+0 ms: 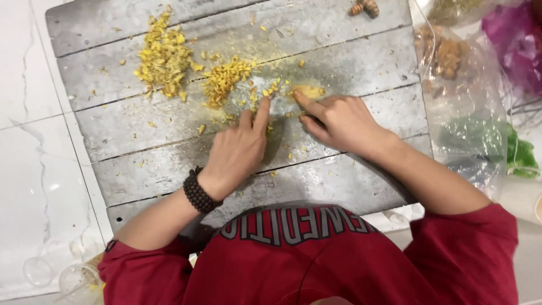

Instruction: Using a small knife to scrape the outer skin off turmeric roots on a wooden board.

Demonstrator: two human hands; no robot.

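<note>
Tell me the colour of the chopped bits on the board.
Yellow chopped bits, clearest in the head view.

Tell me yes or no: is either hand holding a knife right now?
No: the left hand and right hand press bare fingertips onto yellow chopped bits on the grey wooden board, with no blade in view.

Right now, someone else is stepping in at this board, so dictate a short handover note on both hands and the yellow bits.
Left hand: flat on the grey wooden board, fingers stretched toward scattered yellow bits, no grip on anything.
Right hand: forefinger pressing a small yellow clump against the board.
Done: two heaps of chopped yellow pieces, a big one and a smaller one.
Left: loose crumbs lie strewn across the board; a whole root waits at the far edge.
</note>
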